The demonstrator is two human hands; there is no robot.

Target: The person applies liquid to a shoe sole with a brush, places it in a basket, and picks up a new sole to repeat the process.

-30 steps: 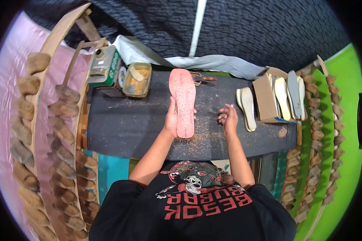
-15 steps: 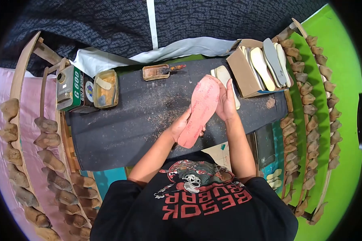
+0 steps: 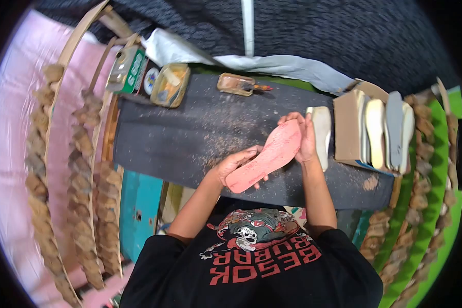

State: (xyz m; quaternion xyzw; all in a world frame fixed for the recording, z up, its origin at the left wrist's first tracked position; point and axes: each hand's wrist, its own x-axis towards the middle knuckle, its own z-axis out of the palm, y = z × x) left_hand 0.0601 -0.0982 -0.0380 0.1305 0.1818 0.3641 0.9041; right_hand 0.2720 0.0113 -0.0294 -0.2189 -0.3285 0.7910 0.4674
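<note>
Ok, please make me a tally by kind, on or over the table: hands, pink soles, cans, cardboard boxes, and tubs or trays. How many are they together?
Hands: 2 (left hand, right hand)
Pink sole: 1
Can: 1
Cardboard box: 1
Tubs or trays: 2 (tub beside the can, tray further right)
Total: 7

Pink sole piece (image 3: 267, 156): single, flat, curved outline; one end broad, one narrow.
Visible face: pink with scattered darker red marks; marks too blurred to read.
Pose: slanted, narrow end lower left, broad end upper right.
Support: narrow end in the left hand (image 3: 237, 165), broad end in the right hand (image 3: 304, 137).
Location: over the near part of the bench (image 3: 159, 131).
</note>
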